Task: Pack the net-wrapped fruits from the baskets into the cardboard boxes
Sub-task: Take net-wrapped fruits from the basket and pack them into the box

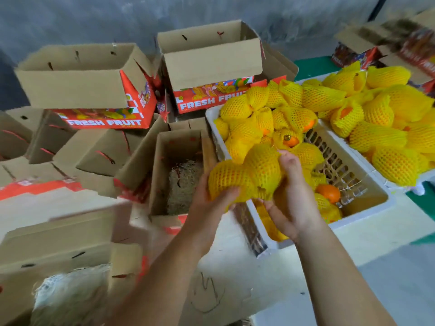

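- At the far left we saw cardboard boxes stacked and leaning, open-topped, two printed "FRESH FRUIT" on red sides.
- In front of them stood the open box nearest our hands — straw-like padding lay at its bottom, and we could see no fruit in it.
- Our left hand was cupped under one net-wrapped fruit, fingers curled up round its lower side, the thumb hidden from us. The fruit hung just right of the open box and above its near edge.
- A second net-wrapped fruit pressed against the first; our right hand curled round it from the right, fingertips at its top and thumb near the net's loose end below — a closed, wrapping hold, not a spread one.
- Under the right hand sat the white basket, partly filled with yellow-netted fruits at its far end, a few bare orange ones showing.
- Just beside it to the right, a second basket was heaped with more netted fruits.
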The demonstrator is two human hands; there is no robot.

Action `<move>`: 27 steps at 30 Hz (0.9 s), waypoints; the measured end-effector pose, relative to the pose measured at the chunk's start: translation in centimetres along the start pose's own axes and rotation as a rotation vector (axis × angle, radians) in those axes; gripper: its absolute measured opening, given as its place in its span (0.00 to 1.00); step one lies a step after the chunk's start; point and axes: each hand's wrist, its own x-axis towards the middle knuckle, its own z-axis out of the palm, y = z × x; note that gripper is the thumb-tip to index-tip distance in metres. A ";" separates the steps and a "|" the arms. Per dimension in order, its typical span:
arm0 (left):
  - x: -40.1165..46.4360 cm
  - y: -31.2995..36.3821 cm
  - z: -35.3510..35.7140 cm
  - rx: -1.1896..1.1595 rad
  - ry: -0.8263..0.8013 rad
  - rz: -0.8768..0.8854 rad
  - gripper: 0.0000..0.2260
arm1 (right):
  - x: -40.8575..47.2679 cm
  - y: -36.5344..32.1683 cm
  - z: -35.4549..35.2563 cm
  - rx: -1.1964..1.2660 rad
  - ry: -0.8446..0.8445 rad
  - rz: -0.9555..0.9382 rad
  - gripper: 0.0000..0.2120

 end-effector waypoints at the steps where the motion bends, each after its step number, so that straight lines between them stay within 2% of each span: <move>1: -1.0 0.2 -1.9 -0.103 -0.015 -0.040 0.31 | -0.5 0.9 1.5 -0.066 -0.001 0.007 0.10; 3: -3.4 0.8 -6.2 -0.373 -0.072 -0.132 0.35 | -1.8 3.3 4.7 -0.153 -0.011 0.020 0.05; 5: -6.0 1.7 -10.8 -0.544 -0.106 -0.218 0.39 | -3.3 6.2 8.3 -0.185 -0.005 0.035 0.09; 8: -9.7 2.6 -17.7 -0.383 -0.007 -0.223 0.36 | -5.7 10.9 13.5 -0.171 -0.053 0.099 0.19; 10: -11.8 2.7 -22.1 -0.310 0.095 -0.231 0.37 | -7.0 14.2 16.7 -0.137 -0.092 0.164 0.23; 14: -14.9 3.2 -30.3 -0.281 0.345 -0.240 0.34 | -9.1 21.1 21.7 -0.128 -0.114 0.282 0.14; 16: -16.3 3.3 -34.0 -0.246 0.457 -0.264 0.28 | -10.3 24.2 23.5 -0.177 -0.084 0.347 0.12; 19: -17.7 2.1 -38.5 -0.154 0.537 -0.293 0.25 | -11.8 28.2 24.7 -0.512 -0.077 0.376 0.09; 21: -17.4 0.7 -39.8 -0.253 0.536 -0.414 0.25 | -12.3 30.2 25.2 -0.777 -0.102 0.413 0.10; 23: -16.0 -0.8 -40.1 -0.330 0.515 -0.572 0.22 | -11.8 32.3 25.6 -0.871 -0.111 0.449 0.05; 24: -15.4 -1.6 -40.0 -0.294 0.499 -0.615 0.22 | -11.3 33.3 25.8 -0.905 -0.094 0.473 0.05; 27: -13.1 -2.9 -39.8 -0.130 0.606 -0.666 0.32 | -9.3 35.6 26.7 -0.947 -0.010 0.561 0.09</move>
